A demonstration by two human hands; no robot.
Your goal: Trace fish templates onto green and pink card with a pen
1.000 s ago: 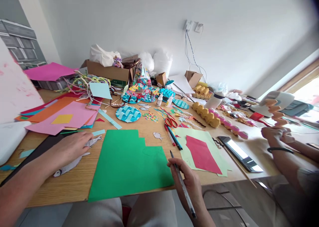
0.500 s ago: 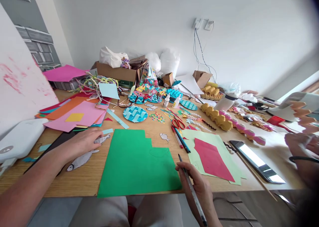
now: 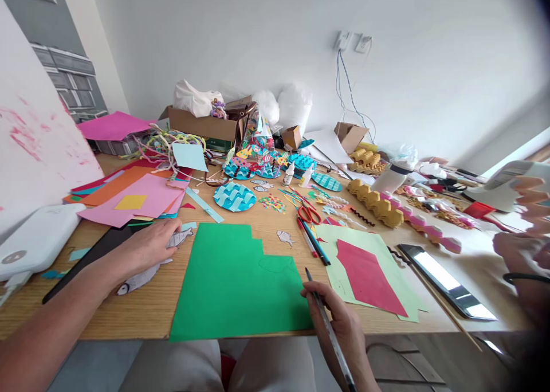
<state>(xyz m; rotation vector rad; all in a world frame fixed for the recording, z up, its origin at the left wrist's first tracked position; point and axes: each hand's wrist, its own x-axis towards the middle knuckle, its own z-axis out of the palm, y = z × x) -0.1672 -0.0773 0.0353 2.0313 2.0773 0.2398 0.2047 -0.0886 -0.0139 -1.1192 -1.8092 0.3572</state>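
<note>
My right hand [image 3: 337,317] grips a pen [image 3: 330,332], its tip pointing up and away beside the right edge of a green sheet of paper [image 3: 232,283]. That sheet has a stepped cut at its upper right, and a faint fish outline is drawn near there. To the left, my left hand [image 3: 150,243] has its fingers closed on a small grey paper fish [image 3: 179,237], partly covering it. Below that hand lies a larger paper fish [image 3: 140,280]. Another small paper fish [image 3: 284,238] rests beyond the green sheet.
Red scissors [image 3: 309,213] and markers [image 3: 315,243] lie ahead of my right hand. Light green paper [image 3: 373,243] carries a red sheet [image 3: 369,277]. Further right are a phone [image 3: 447,280] and another person's hand [image 3: 522,249]. Coloured paper [image 3: 141,191] is stacked at left.
The small fish at my left fingertips has tilted slightly, and that hand has shifted a little. My right hand and pen stay nearly still; the whole view has moved slightly.
</note>
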